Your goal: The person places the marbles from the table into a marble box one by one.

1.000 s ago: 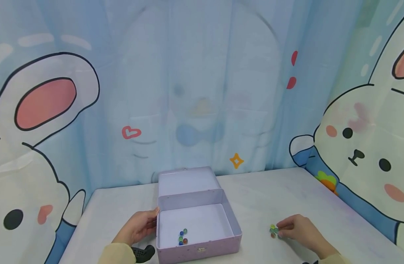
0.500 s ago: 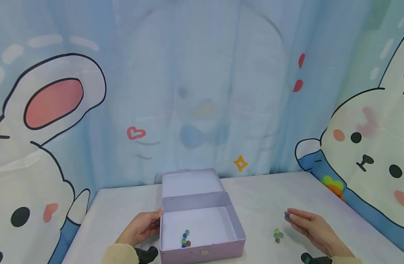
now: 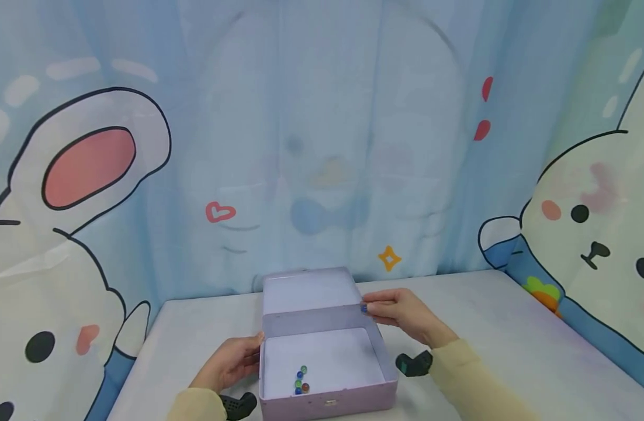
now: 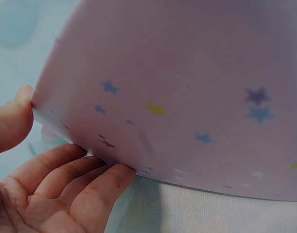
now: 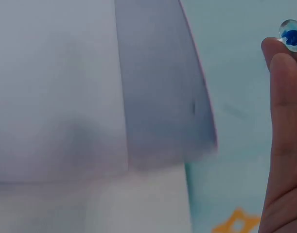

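A lilac tin box [image 3: 301,406] stands on the table with its lid [image 3: 308,290] folded back. My left hand [image 3: 234,359] holds the box by its left side; in the left wrist view the thumb [image 4: 17,119] lies at one edge and the fingertips curl against the bottom edge of the star-printed wall [image 4: 153,63]. At the box's right back corner, my right hand [image 3: 403,318] pinches a clear marble with a blue core [image 5: 291,37] between its fingertips. Inside the box, several green and blue marbles and a brown marble [image 3: 305,387] lie near the front left.
The white tabletop [image 3: 201,318] reaches back to a blue curtain [image 3: 311,128] with printed rabbits. Dark wrist devices, such as the right one [image 3: 414,363], sit at both wrists. The right sleeve [image 3: 474,380] covers part of the table's right side.
My right hand has lifted the blue marble from the small group on the right and carried it left to the box. The left hand stays at the box. The group is hidden from view now.
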`<state>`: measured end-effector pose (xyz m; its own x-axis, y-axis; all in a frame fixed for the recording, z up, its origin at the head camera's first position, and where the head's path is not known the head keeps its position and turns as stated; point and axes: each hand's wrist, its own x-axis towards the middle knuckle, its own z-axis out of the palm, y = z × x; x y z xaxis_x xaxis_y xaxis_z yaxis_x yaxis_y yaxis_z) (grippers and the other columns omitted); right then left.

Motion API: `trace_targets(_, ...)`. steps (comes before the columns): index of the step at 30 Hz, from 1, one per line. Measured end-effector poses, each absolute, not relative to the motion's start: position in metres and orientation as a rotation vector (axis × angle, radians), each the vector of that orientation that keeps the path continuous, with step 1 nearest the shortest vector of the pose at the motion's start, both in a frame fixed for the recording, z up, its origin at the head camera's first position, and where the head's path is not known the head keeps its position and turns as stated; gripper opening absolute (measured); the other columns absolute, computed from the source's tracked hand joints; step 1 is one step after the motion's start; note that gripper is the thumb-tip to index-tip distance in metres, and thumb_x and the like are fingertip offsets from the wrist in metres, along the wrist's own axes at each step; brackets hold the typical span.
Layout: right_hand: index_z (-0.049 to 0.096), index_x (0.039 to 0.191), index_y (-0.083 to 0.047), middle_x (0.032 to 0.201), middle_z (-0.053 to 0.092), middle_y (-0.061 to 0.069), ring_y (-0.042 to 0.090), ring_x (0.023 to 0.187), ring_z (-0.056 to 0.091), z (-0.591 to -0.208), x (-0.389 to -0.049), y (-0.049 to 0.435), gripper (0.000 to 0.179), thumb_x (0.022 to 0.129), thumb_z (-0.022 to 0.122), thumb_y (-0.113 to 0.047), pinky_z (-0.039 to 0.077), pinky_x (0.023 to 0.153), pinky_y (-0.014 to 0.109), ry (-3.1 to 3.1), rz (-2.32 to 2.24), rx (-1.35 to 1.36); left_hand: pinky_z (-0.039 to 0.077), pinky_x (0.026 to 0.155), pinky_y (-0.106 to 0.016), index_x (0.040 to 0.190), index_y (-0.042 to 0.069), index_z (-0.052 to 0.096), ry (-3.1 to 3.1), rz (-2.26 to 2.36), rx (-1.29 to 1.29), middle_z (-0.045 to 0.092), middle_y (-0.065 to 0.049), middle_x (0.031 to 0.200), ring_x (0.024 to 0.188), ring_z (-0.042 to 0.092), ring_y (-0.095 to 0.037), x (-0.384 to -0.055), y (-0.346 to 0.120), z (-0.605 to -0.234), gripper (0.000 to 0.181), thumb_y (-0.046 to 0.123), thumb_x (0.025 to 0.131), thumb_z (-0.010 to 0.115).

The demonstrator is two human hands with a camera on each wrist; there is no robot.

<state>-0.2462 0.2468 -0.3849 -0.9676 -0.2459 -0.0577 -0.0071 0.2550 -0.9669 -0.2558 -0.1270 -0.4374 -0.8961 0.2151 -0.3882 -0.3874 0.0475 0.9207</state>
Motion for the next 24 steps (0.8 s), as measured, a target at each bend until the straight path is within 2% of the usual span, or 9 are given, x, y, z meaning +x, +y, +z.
trace_targets(8,0.074,0.117,0.005,0.107,0.079,0.014,0.015,0.091,0.075,-0.372,-0.261,0.174,0.030,0.092,0.076,-0.012,0.065,0.084,0.036,2.460,-1.453,-0.407,0.047,0.113,-0.053,0.144,-0.017,0.044,1.912,1.896,-0.162,0.048,-0.036,0.148,0.135,0.052,-0.045,-0.257,-0.127,-0.440,0.058,0.027,0.107,0.054)
trace_targets(13,0.079,0.097,-0.001,0.084,0.078,0.007,0.014,0.074,0.069,-0.376,-0.259,0.147,0.011,0.085,0.080,-0.002,0.064,0.072,0.031,2.616,-1.093,-0.405,0.049,0.112,-0.052,0.143,-0.016,0.045,1.917,1.896,-0.168,0.050,-0.035,0.146,0.134,0.055,-0.043,-0.257,-0.129,-0.439,0.057,0.027,0.107,0.054)
trace_targets(17,0.079,0.087,-0.003,0.075,0.073,0.001,0.013,0.066,0.063,-0.381,-0.254,0.130,0.008,0.082,0.081,0.003,0.059,0.065,0.029,2.693,-0.833,-0.422,0.049,0.111,-0.052,0.142,-0.016,0.046,1.920,1.899,-0.166,0.052,-0.035,0.144,0.132,0.056,-0.043,-0.257,-0.129,-0.440,0.056,0.027,0.107,0.055)
trace_targets(24,0.079,0.084,-0.005,0.072,0.072,-0.001,0.013,0.065,0.062,-0.382,-0.251,0.117,0.009,0.081,0.082,0.003,0.058,0.063,0.028,2.751,-0.696,-0.450,0.049,0.111,-0.053,0.143,-0.016,0.045,1.914,1.896,-0.154,0.050,-0.035,0.146,0.131,0.057,-0.042,-0.258,-0.129,-0.440,0.058,0.028,0.107,0.055)
